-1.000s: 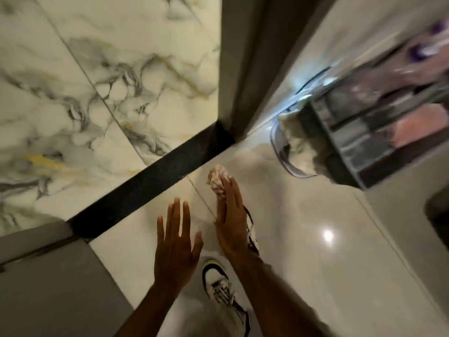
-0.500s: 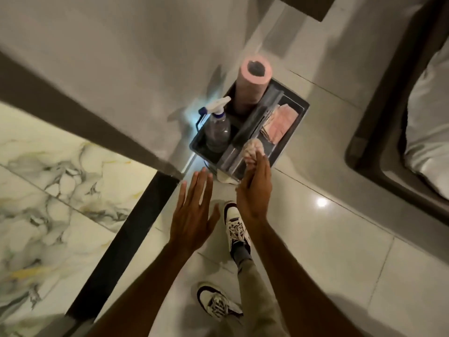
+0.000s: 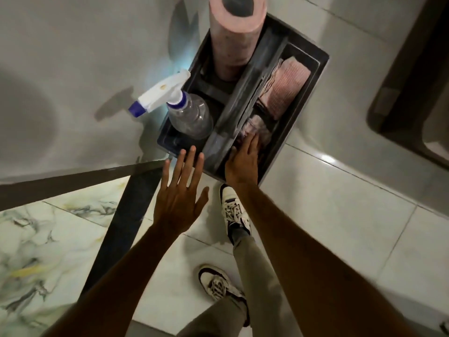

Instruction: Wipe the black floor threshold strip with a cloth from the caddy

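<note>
A dark plastic caddy (image 3: pixel 308 93) stands on the floor by the wall. My right hand (image 3: pixel 243 158) reaches into its right compartment, fingers on a crumpled pinkish cloth (image 3: pixel 255 124); whether they grip it or only rest on it is unclear. A folded pink cloth (image 3: pixel 283 86) lies further back in the same compartment. My left hand (image 3: pixel 181 193) hovers flat with fingers spread, just short of the caddy's near-left corner, holding nothing. The black threshold strip (image 3: pixel 126 224) runs from that corner toward the lower left, between marble and plain tiles.
A clear spray bottle (image 3: pixel 187 113) with a white and blue trigger and a tall pink roll (image 3: pixel 234 32) stand in the caddy's left side. My two sneakers (image 3: pixel 234 210) are on the pale tiles. A dark bed frame (image 3: pixel 401 76) lies at the right.
The view swung from the threshold to the caddy, which now fills the top. My right hand carried the crumpled cloth from near the strip down into the caddy's right compartment. My left hand stayed spread.
</note>
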